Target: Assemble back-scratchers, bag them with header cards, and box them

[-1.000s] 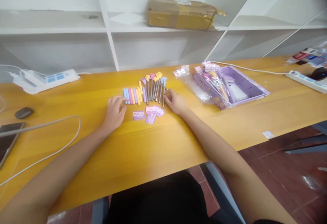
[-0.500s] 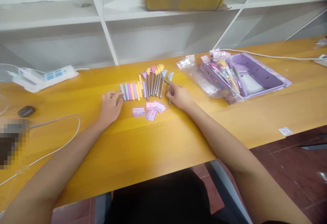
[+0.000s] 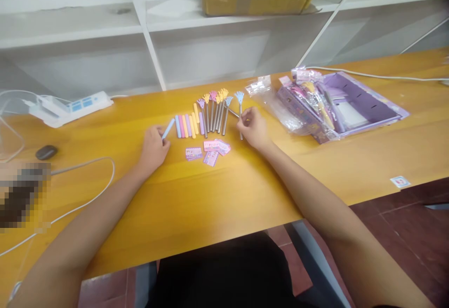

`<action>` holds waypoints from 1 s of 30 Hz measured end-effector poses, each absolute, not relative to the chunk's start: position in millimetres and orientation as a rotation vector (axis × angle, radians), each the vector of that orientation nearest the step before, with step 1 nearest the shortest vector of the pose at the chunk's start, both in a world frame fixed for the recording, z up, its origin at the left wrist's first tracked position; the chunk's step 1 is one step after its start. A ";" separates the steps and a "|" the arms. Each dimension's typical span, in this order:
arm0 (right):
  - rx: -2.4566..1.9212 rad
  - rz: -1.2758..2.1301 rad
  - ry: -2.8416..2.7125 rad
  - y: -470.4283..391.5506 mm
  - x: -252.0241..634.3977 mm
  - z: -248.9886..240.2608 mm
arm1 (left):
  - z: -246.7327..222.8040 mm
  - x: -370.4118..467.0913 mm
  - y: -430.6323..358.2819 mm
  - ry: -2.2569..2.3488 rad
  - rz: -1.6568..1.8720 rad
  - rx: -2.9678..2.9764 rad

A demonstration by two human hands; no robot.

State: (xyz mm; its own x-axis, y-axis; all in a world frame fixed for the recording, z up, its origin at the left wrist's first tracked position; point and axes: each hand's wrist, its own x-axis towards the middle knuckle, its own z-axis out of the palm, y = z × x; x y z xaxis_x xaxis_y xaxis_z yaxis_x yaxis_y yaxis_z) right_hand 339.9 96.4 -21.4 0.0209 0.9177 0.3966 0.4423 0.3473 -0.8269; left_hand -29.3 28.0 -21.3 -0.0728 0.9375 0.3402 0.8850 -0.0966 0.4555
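At frame centre: one blue stick (image 3: 168, 128) pinched in the left hand (image 3: 155, 146), one blue-topped rod (image 3: 240, 99) held by the right hand (image 3: 255, 129), and between them a row of coloured sticks (image 3: 190, 126) and a fan of hand-topped rods (image 3: 212, 113), loose, none visibly joined, seemingly an early stage.
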 end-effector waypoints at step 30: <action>-0.982 1.100 -1.187 45.0 309.7 -9.5 | -7.0 4.3 -0.7 1.460 0.591 2.637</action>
